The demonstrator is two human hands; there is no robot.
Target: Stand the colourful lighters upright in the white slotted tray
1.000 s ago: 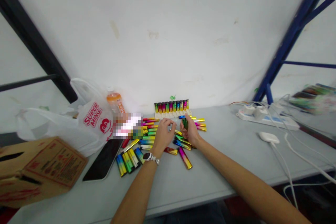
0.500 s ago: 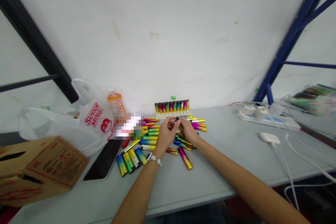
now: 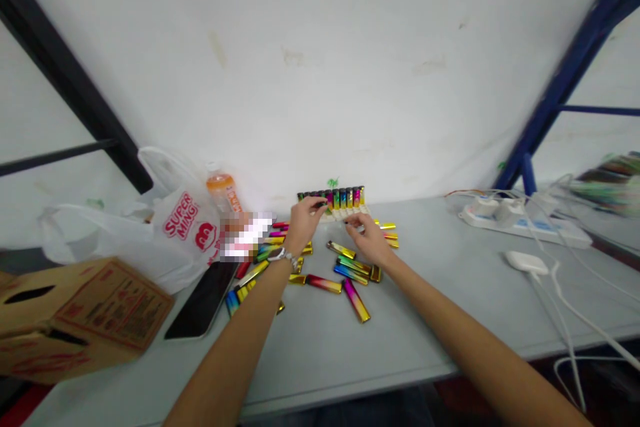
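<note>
My left hand (image 3: 303, 221) is closed in a pinch on a lighter (image 3: 323, 205), of which only a dark end shows, in front of the upright row. Metallic gradient-coloured lighters (image 3: 343, 199) stand side by side in a pale slotted rack (image 3: 350, 213) against the wall. My right hand (image 3: 371, 239) is just in front of the rack's right part, fingers curled; a small dark bit shows at the fingertips, too small to name. Below it lie loose lighters, among them a green one (image 3: 347, 263), a red-gold one (image 3: 324, 283) and a purple-gold one (image 3: 356, 300).
More lighters (image 3: 254, 273) lie on the left beside a black phone (image 3: 203, 300). A cardboard box (image 3: 110, 313), a white plastic bag (image 3: 180, 233) and an orange drink bottle (image 3: 223, 190) stand further left. A power strip (image 3: 525, 223) and white charger (image 3: 526, 261) with cables are right.
My hands have come apart from where they met over the pile. The left hand moved up and left to the upright row; the right hand shifted slightly right, uncovering loose lighters.
</note>
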